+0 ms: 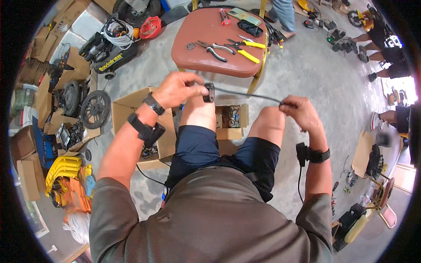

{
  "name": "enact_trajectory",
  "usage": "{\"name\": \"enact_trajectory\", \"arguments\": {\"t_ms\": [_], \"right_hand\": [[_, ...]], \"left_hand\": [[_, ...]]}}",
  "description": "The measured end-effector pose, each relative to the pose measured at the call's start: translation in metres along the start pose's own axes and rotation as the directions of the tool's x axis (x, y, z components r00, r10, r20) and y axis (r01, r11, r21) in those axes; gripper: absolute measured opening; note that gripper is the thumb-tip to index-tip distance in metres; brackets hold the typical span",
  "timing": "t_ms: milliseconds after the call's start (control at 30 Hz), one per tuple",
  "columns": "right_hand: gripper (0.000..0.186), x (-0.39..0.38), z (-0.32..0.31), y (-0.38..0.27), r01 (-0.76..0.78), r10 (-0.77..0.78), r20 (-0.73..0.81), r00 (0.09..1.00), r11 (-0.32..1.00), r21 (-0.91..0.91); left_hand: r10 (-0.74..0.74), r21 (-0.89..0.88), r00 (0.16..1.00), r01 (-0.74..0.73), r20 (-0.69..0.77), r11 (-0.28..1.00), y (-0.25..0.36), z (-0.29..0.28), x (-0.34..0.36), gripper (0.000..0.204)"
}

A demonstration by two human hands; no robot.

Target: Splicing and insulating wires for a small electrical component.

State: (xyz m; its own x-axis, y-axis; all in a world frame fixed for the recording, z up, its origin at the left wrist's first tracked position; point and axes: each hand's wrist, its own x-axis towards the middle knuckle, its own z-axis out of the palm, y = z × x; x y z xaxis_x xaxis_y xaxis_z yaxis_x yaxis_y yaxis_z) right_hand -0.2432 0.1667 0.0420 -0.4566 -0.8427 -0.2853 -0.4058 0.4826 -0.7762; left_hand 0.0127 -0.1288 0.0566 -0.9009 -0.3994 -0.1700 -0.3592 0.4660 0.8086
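My left hand (180, 89) pinches a roll of black tape (209, 93) between thumb and fingers, above my left knee. From beside the roll a thin black cable (247, 94) runs nearly straight across to my right hand (301, 112), whose fingers are closed on its end over my right knee. Whether tape is wrapped on the cable is too small to tell. Ahead, a brown padded chair (193, 30) bears pliers (215, 50), a yellow-handled cutting tool (247, 50), a red utility knife (225, 17), a phone (244, 16), a black pouch (250, 29) and a small grey ring (190, 45).
Cardboard boxes (127, 107) with wires and parts stand beside and between my legs. At left are a black air compressor (114, 55), a wheel (95, 109) and yellow plastic parts (63, 171). Other people (388, 65) are at far right; another person's leg (284, 17) shows behind the chair.
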Motion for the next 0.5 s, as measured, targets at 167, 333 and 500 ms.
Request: {"name": "enact_trajectory", "arguments": {"t_ms": [167, 333, 500], "right_hand": [[0.015, 0.034, -0.031, -0.033, 0.146, -0.145, -0.039, 0.989, 0.989, 0.025], [0.020, 0.057, -0.046, -0.066, 0.197, -0.184, -0.133, 0.974, 0.976, 0.097], [0.023, 0.099, -0.057, -0.089, 0.307, -0.266, -0.155, 0.951, 0.853, 0.422]], "left_hand": [[0.227, -0.069, 0.971, -0.231, -0.071, 0.970, 0.014, -0.042, 0.015, 0.024], [0.280, -0.044, 0.946, -0.290, -0.162, 0.956, 0.051, -0.081, 0.016, 0.024], [0.279, 0.092, 0.909, -0.263, -0.311, 0.960, 0.071, -0.137, 0.046, 0.023]]}}
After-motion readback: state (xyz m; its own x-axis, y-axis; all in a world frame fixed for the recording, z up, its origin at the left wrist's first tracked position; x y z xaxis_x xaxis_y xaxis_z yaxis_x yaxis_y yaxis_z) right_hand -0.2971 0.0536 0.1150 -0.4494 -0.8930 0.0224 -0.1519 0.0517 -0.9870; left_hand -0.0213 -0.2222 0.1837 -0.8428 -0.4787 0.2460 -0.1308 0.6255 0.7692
